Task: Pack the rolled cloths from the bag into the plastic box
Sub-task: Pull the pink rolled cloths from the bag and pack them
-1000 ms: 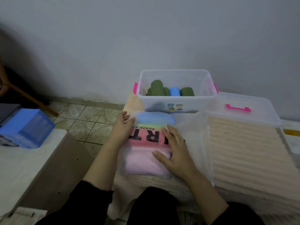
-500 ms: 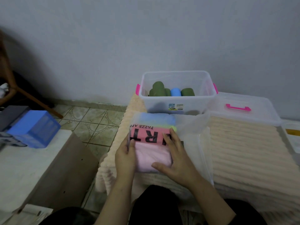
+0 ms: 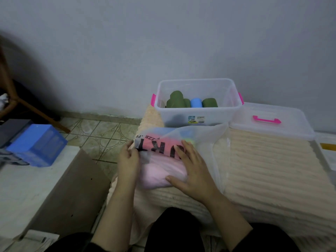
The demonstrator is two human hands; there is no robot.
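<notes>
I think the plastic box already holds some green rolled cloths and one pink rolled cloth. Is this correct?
Not quite. In the head view the plastic box holds green rolled cloths and one blue rolled cloth, not a pink one. The pink cloth is in the bag, under both hands.
</notes>
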